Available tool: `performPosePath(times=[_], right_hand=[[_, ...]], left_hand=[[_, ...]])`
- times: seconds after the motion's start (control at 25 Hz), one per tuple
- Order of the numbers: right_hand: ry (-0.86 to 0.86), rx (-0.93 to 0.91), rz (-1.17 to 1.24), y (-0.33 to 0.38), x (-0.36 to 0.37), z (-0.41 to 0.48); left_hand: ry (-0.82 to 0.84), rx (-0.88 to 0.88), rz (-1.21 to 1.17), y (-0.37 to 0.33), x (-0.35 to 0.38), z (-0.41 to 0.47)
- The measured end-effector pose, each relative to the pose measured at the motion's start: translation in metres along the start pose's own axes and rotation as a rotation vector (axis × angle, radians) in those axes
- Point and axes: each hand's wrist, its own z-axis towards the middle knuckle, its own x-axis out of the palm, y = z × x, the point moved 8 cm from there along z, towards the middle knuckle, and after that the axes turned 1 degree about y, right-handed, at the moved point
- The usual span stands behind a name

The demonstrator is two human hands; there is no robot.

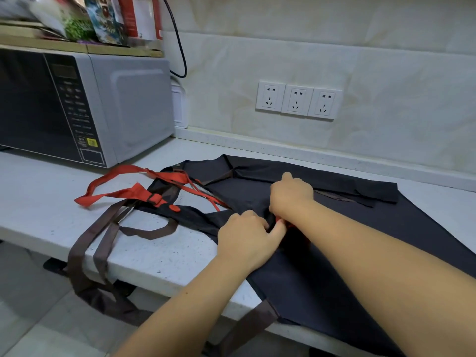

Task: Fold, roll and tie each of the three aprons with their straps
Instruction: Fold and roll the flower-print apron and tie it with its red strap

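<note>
Dark navy aprons (pixel 334 253) lie spread in a pile on the white counter (pixel 164 256), one with red straps (pixel 110 176) trailing left, another with brown straps (pixel 103 243) hanging over the front edge. My left hand (pixel 247 240) and my right hand (pixel 291 197) meet at the middle of the cloth. Both pinch a fold of dark fabric with a bit of red showing between the fingers (pixel 280 222). What lies under my right forearm is hidden.
A grey microwave (pixel 85 106) stands at the back left, with a wooden shelf of packets (pixel 85 24) above it. Three wall sockets (pixel 298 100) sit on the tiled wall behind. A black cable (pixel 180 47) hangs beside the microwave. Floor tiles show at lower left.
</note>
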Motion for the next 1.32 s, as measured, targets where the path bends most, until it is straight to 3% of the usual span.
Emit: performPosePath(times=[0.12, 0.28, 0.36, 0.48, 0.6, 0.76, 0.92, 1.0, 1.08, 1.24, 1.32], right_hand=[[0.142, -0.079, 0.137, -0.001, -0.005, 0.008], [0.448, -0.058, 0.969, -0.042, -0.001, 0.005], [0.545, -0.004, 1.170, -0.057, 0.015, -0.001], [0.604, 0.075, 1.127, -0.050, 0.040, -0.009], [0.464, 0.056, 1.056, -0.023, 0.035, 0.001], [0.275, 0.093, 0.603, 0.011, 0.015, 0.012], [0.221, 0.121, 0.420, 0.036, 0.011, 0.005], [0.264, 0.047, 0.538, 0.038, 0.011, 0.007], [0.372, 0.004, 0.847, 0.032, 0.010, 0.007], [0.561, 0.101, 1.211, -0.003, 0.021, -0.006], [0.585, 0.133, 1.271, -0.026, 0.029, -0.015]], left_hand=[[-0.003, -0.053, -0.066, 0.006, 0.003, 0.000], [0.035, -0.033, -0.065, 0.011, 0.009, 0.002], [0.027, -0.015, -0.050, 0.011, 0.009, 0.000], [-0.018, -0.016, -0.129, 0.009, 0.002, -0.005], [-0.042, -0.078, -0.218, 0.013, -0.004, -0.008], [-0.096, -0.128, -0.294, 0.017, -0.011, -0.013], [-0.145, -0.115, -0.454, 0.022, -0.014, -0.015], [-0.174, -0.084, -0.410, 0.023, -0.013, -0.017], [-0.163, -0.066, -0.414, 0.025, -0.011, -0.019], [-0.103, -0.027, -0.509, 0.025, -0.015, -0.020], [-0.074, 0.064, -0.527, 0.016, -0.016, -0.022]])
